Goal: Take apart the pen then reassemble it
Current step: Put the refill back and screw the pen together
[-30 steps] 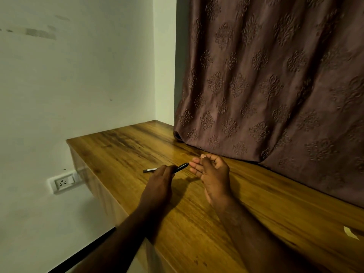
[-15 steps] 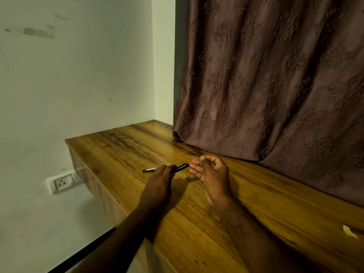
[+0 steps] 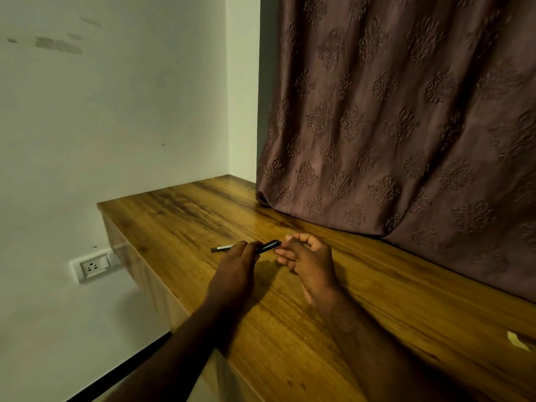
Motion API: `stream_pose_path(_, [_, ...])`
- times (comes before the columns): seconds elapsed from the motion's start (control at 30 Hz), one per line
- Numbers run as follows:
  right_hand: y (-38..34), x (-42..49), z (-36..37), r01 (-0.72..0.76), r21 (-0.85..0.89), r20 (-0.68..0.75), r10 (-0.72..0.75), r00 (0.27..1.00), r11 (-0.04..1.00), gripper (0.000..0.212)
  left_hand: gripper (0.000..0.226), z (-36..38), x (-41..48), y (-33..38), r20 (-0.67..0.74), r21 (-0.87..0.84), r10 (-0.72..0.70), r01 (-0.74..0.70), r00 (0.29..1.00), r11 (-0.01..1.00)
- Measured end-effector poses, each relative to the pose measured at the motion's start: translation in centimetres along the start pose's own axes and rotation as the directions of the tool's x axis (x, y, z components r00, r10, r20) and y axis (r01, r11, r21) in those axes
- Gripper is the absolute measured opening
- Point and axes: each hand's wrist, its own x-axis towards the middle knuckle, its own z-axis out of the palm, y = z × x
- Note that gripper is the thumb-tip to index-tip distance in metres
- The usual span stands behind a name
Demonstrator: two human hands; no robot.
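Observation:
A thin black pen [image 3: 266, 246] lies roughly level just above the wooden table [image 3: 391, 300]. Its pale grey end [image 3: 222, 248] sticks out to the left. My left hand [image 3: 235, 272] grips the middle of the barrel, hiding that part. My right hand [image 3: 309, 261] is palm-up just right of the pen's dark end, fingers curled and apart. Its fingertips are close to the pen's tip; I cannot tell whether they touch it or hold a small part.
A brown patterned curtain [image 3: 406, 126] hangs onto the table's far edge, right behind my hands. The table's left edge drops off beside a white wall with a socket [image 3: 94, 266]. A scrap of pale paper [image 3: 517, 340] lies at the far right.
Both hands and the pen stay in nearly the same place. The fingers of the right hand have shifted slightly at the pen's dark end.

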Motion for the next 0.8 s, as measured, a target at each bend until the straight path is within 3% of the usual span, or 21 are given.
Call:
stream_pose_path(0.47, [0.23,-0.04,-0.41,-0.041,-0.052,0.059,0.044,0.997,0.998,0.012,0.031,-0.06,0.03,-0.05,0.023,-0.047,-0.002,0.003,1.000,0.999])
stream_pose_path(0.8, [0.36,-0.35,-0.24,0.065,-0.184,0.046,-0.057,0.997,0.981,0.016,0.032,-0.01,0.06,-0.17,0.043,-0.032,-0.031,0.032,0.999,0.999])
